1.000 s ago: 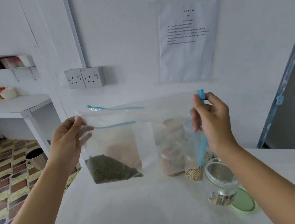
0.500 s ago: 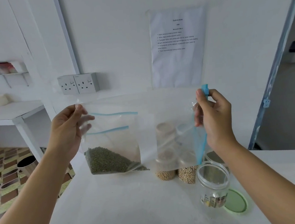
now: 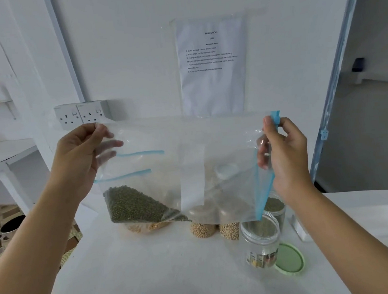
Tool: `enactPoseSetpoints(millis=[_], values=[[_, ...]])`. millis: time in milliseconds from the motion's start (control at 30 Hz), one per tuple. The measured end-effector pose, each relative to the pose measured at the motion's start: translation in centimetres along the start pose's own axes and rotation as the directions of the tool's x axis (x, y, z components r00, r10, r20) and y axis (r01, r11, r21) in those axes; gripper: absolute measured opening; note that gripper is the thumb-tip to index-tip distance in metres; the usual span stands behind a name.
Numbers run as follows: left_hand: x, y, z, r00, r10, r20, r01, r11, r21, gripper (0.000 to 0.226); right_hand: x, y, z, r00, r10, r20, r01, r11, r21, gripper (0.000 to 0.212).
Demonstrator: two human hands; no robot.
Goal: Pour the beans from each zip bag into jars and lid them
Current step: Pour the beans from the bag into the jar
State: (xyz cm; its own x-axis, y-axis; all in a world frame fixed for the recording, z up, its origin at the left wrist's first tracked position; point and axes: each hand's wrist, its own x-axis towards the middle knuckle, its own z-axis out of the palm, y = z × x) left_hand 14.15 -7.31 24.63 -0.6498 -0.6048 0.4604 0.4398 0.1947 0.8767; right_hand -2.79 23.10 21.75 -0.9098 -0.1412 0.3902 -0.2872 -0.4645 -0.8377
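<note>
Zip bag [image 3: 224, 156] lifted, hands [image 3: 78, 160] [image 3: 286, 153] pinching side edges

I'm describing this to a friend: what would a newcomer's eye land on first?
A clear zip bag, held up mid-frame between the left hand and the right hand, with green beans heaped in its lower left corner. Below it at the right, a lidless clear jar stands on the white table, a green lid lying beside it.
</note>
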Motion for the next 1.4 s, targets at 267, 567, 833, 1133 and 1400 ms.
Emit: enactPoseSetpoints(millis=[267,567,833,1133,1400], values=[[-1.0,0.0,2.1,1.0,-0.009,0.017,0.009,1.0,-0.02,0.008,-0.5,1.3,-2.1,0.998,0.02,-0.055,-0.023,0.998,-0.053,0.029],[-0.8,0.6,3.1,1.0,-0.004,0.026,0.005,1.0,-0.008,0.014,0.0,1.2,-2.8,0.997,0.003,-0.073,-0.009,0.997,-0.083,0.031],[-0.8,1.4,4.0,1.0,-0.004,0.021,0.003,1.0,0.018,0.013,0.2,1.5,-3.1,0.997,0.037,-0.074,-0.042,0.997,-0.061,0.031],[-0.4,3.4,4.8,0.999,0.034,0.006,-0.034,0.997,0.062,0.01,0.5,0.9,-3.7,1.0,0.001,-0.022,-0.003,0.997,-0.078,0.033],[-0.2,4.2,5.3,0.999,0.037,-0.005,-0.036,0.996,0.076,0.01,0.7,1.1,-3.9,1.0,0.01,-0.022,-0.013,0.993,-0.12,0.036]])
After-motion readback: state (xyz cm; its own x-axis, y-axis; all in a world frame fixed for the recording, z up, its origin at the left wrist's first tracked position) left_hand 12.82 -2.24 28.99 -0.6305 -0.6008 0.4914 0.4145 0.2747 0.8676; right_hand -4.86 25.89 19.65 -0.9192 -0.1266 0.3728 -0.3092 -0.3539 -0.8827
